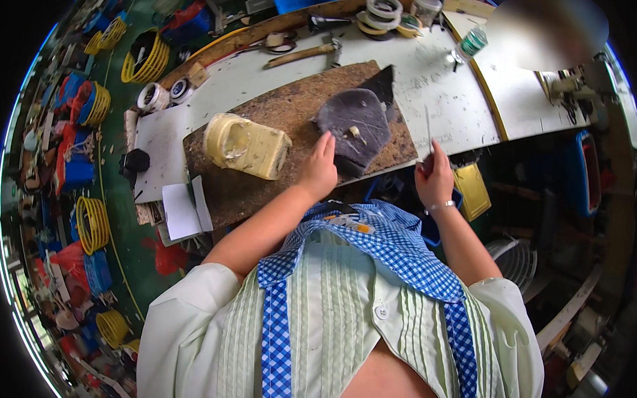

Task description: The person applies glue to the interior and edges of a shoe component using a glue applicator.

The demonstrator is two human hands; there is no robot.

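My left hand point(321, 169) lies with its fingers stretched out and together, fingertips at the left edge of a dark grey fuzzy piece point(364, 110). A small pale lump point(357, 133) sits on that piece. Under it, flat dark pieces point(380, 86) stick out at the far right and near side. My right hand point(436, 179) is closed around the dark handle of a thin tool point(429, 125), its slender metal shaft pointing away from me; the exact kind is unclear. To the left of my left hand stands a yellowed, crusted plastic container point(250, 146) with an opening in it.
A stained brown board point(301, 101) lies on the white table point(426, 76). Farther back are a hammer point(303, 55), scissors point(278, 42), tape rolls point(382, 14) and a green-labelled bottle point(469, 43). White paper point(182, 211) hangs at the left edge. A sewing machine point(567, 85) stands right.
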